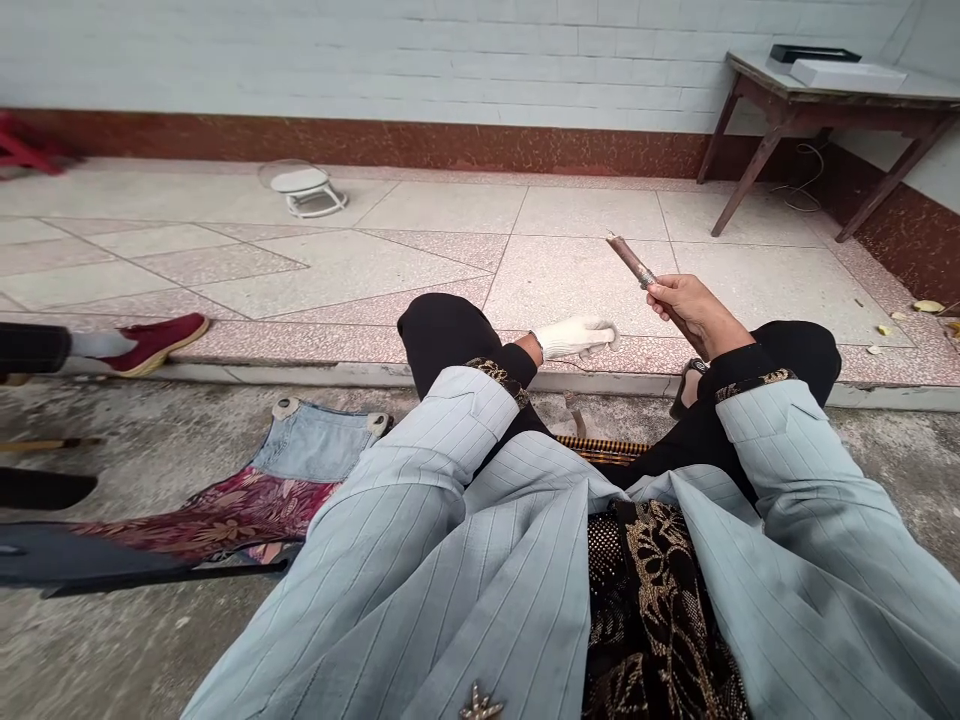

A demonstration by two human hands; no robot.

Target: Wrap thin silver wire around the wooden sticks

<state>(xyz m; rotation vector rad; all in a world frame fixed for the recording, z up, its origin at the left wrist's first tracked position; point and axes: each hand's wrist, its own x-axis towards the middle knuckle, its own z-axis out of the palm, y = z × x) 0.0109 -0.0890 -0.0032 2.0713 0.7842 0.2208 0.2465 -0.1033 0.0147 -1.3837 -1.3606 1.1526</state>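
Note:
My right hand (686, 305) is closed round a brown, stick-like piece (628, 258), held up and tilted to the left over the tiles. The stick has a pale, broken-looking tip and a greyish, rough patch close to my fingers. My left hand (574, 338) wears a white knitted glove and hovers low by the step edge, with its fingers loosely stretched to the right. Nothing shows in it. Below, between my knees, are a small curved brown piece (575, 414) and a yellow-and-black woven thing (611, 450), mostly hidden by my clothes.
A raised tiled step (420, 250) runs ahead of me. A small white stool (304, 188) stands near the wall, and a wooden table (847, 90) with boxes is at the right. To my left are a person's red shoe (161, 343) and a denim-and-patterned cloth (300, 460).

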